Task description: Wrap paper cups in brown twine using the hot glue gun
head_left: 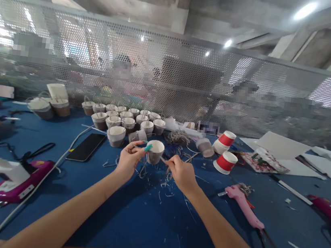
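My left hand (128, 160) grips a grey cup (155, 155) mid-surface (145, 227); my right hand (180, 171) curls beside it, whether grasping anything I can't tell. String scraps (169, 189) underfoot! Rightward, one glue gun (243, 205), two red cups (226, 162); leftward, one phone (87, 147).

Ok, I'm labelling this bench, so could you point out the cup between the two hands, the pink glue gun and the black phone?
Cup (155, 155): head view, on its outer wall.
Pink glue gun (245, 208): head view, on its body.
Black phone (86, 147): head view, on its dark face.
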Available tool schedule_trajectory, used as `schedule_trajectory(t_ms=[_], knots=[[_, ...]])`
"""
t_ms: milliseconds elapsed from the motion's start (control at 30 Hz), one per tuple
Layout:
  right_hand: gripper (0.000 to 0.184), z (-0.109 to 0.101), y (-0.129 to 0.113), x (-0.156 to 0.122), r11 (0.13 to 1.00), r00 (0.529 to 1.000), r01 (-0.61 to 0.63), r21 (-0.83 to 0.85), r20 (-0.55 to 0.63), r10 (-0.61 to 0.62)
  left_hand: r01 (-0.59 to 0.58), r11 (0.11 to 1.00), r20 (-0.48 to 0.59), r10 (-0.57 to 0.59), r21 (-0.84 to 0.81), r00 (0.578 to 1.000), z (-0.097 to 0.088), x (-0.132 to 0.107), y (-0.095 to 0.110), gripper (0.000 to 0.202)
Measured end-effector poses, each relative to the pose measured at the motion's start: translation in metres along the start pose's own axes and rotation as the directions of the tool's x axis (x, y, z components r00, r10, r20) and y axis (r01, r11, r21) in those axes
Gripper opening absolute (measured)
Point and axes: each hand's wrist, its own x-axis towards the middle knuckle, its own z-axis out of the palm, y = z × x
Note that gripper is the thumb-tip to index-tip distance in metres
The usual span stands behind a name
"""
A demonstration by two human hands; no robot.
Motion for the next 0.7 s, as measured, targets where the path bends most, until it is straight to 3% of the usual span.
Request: schedule_trajectory(t_ms=[167, 333, 700], knots=[[0.034, 0.0012, 0.0018, -0.0011, 0.996, 0.991, 0.075, -0.040, -0.110, -0.079, 0.029, 0.997, -0.037, -0.032, -0.068, 0.999, 0.0019, 0.0009, 0.0026, 0.047], [0.026, 0.0038, 0.0028, -0.0028, 0.997, 0.971, 0.079, -0.017, -0.226, -0.081, 0.023, 0.997, 0.002, -0.023, -0.069, 1.000, 0.0001, 0.0015, 0.0007, 0.049], [0.027, 0.0054, -0.0007, -0.0026, 0.999, 0.991, -0.034, 0.008, -0.128, 0.034, 0.000, 1.000, 0.015, 0.000, 0.000, 1.000, 0.0007, -0.0009, 0.0037, 0.055]])
